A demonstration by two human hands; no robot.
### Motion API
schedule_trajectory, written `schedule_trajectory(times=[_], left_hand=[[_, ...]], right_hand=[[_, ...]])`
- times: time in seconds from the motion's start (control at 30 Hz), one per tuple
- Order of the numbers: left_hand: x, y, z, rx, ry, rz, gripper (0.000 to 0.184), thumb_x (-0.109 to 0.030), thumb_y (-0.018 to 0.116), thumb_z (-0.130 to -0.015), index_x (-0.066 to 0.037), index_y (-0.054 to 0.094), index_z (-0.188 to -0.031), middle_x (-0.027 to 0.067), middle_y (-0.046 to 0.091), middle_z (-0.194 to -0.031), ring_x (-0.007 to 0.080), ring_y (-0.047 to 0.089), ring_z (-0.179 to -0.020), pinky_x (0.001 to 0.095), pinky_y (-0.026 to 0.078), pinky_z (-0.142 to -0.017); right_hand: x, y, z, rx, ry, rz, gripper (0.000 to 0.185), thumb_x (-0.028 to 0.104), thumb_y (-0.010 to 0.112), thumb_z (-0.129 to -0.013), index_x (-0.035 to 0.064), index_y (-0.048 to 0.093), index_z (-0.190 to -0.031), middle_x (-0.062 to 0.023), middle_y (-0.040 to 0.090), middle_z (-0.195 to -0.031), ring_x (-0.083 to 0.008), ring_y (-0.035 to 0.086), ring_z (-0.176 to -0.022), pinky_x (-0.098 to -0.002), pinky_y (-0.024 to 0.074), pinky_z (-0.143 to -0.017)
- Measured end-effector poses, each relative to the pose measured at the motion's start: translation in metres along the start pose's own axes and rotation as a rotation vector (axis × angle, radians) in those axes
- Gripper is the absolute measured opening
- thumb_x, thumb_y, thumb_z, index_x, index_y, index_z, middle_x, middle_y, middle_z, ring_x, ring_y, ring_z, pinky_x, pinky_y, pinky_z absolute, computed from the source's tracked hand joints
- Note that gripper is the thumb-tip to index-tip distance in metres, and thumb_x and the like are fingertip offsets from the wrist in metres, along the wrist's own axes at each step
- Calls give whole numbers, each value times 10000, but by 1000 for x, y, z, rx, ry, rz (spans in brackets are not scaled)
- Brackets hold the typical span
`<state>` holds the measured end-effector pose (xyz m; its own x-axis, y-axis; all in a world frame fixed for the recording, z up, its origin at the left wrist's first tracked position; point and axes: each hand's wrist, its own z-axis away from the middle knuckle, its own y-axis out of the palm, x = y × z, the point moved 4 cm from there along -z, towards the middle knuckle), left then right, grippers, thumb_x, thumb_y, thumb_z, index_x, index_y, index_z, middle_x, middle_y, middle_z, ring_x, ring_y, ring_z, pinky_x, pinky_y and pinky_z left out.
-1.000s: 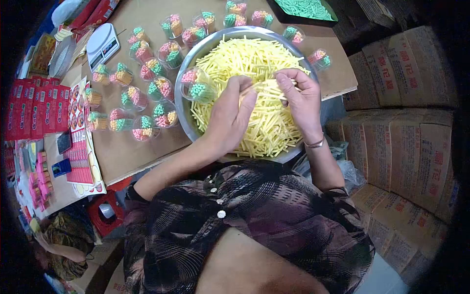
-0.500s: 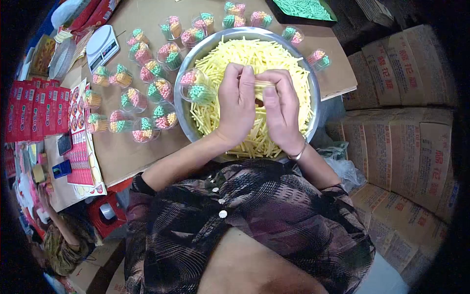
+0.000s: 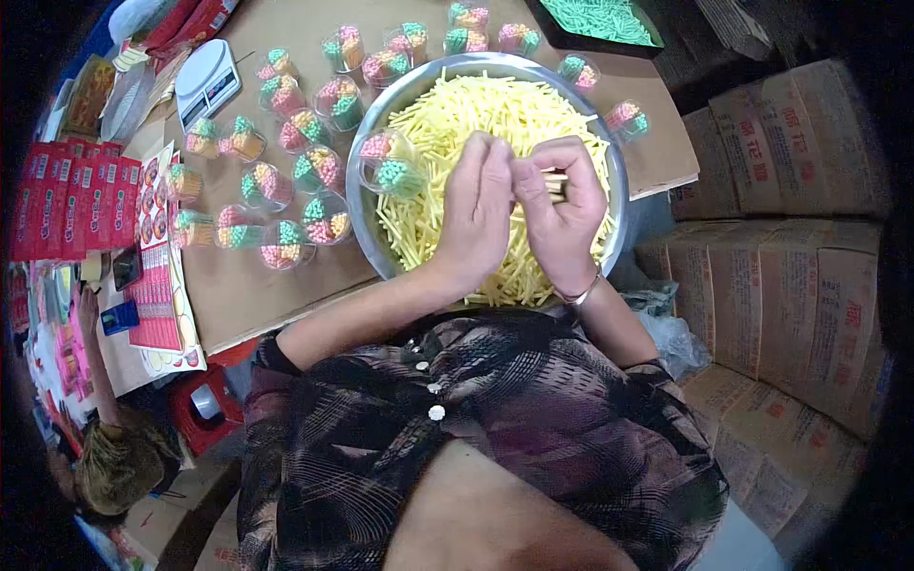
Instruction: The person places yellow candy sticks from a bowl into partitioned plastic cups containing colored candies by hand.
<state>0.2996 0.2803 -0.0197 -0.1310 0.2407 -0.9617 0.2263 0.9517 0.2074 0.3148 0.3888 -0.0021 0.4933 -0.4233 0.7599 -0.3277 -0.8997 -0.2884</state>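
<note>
A wide metal bowl (image 3: 621, 190) full of thin yellow sticks (image 3: 466, 105) stands in front of me. Above the sticks, my right hand (image 3: 564, 214) is closed around a small bundle of yellow sticks (image 3: 552, 181), whose ends show between thumb and fingers. My left hand (image 3: 476, 214) is closed against the bundle's other side, its fingers together and its thumb upright beside my right thumb. The left palm and the far end of the bundle are hidden. A clear cup (image 3: 390, 167) of pink, green and yellow sticks is at the bowl's left edge.
Several similar filled cups (image 3: 267, 186) stand left of and behind the bowl. A black tray (image 3: 609, 43) of green sticks lies at the back right. A white scale (image 3: 207, 81) and red packets (image 3: 76, 200) are at left. Cardboard boxes (image 3: 790, 285) stack up at right; another person (image 3: 119, 457) is lower left.
My hands have shifted slightly right and closed nearer together, hiding more of the bundle. The view has shifted slightly. The other person's arm at left has moved up.
</note>
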Motion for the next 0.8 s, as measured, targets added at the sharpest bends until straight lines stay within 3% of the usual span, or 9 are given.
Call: schedule_trajectory(times=[0.07,0.13,0.17,0.23,0.33,0.4,0.5,0.73,0.8], left_hand=[[-6,0,3,96,-67,-1,187,-208,502,-953,-25,461,-963,78,493,-834,150,458,-725,304,408,-665],[-20,-18,2,82,434,-531,450,-246,653,-842,24,458,-1144,141,510,-981,229,489,-880,352,427,-779],[-22,-32,-1,78,434,-536,450,-246,653,-842,24,458,-1144,141,510,-981,229,489,-880,352,427,-779],[-39,-67,0,-245,608,-1014,694,-190,748,-746,27,396,-1304,174,522,-1094,273,500,-999,397,429,-888],[-13,-99,10,-176,314,-1139,864,-235,790,-667,56,346,-1349,182,502,-1111,291,459,-1040,372,431,-865],[4,-107,6,-36,-39,-1093,873,-225,797,-658,49,330,-1344,174,502,-1115,300,456,-1085,386,428,-903],[3,-108,4,-74,-30,-1052,811,-168,797,-652,34,350,-1297,160,507,-1108,281,483,-1073,374,432,-927],[5,-83,12,-42,-10,158,683,-41,776,-613,-31,403,-1186,131,513,-1120,231,542,-1000,334,446,-924],[5,-81,9,-32,20,108,683,-38,773,-611,-33,404,-1185,129,513,-1121,232,542,-1006,334,445,-924]], right_hand=[[-9,-5,-1,-12,154,-151,130,133,653,-878,28,577,-871,-47,566,-820,-120,516,-627,-243,450,-645],[-13,-13,-5,27,179,-121,120,118,655,-870,28,576,-863,-38,563,-821,-116,509,-614,-239,441,-624],[-15,-19,-8,58,202,-86,111,104,657,-862,29,575,-856,-28,559,-823,-113,502,-602,-235,433,-603],[-19,-22,-11,110,252,-14,99,74,661,-846,31,573,-840,-9,553,-826,-107,489,-576,-227,417,-561],[-28,-10,-2,260,54,337,101,74,670,-830,40,575,-838,-13,541,-813,-126,495,-569,-244,420,-547],[-31,3,4,411,-168,684,107,74,678,-814,49,576,-835,-17,528,-800,-145,502,-563,-261,423,-533],[-29,6,5,399,-216,669,111,76,681,-809,54,576,-833,-18,518,-788,-154,504,-555,-273,426,-527],[-27,1,1,431,-239,713,103,64,682,-812,46,581,-817,-14,535,-773,-125,492,-553,-254,409,-511],[-25,-5,-7,377,-198,614,101,60,684,-812,42,584,-813,-13,544,-772,-115,489,-559,-243,403,-512]])
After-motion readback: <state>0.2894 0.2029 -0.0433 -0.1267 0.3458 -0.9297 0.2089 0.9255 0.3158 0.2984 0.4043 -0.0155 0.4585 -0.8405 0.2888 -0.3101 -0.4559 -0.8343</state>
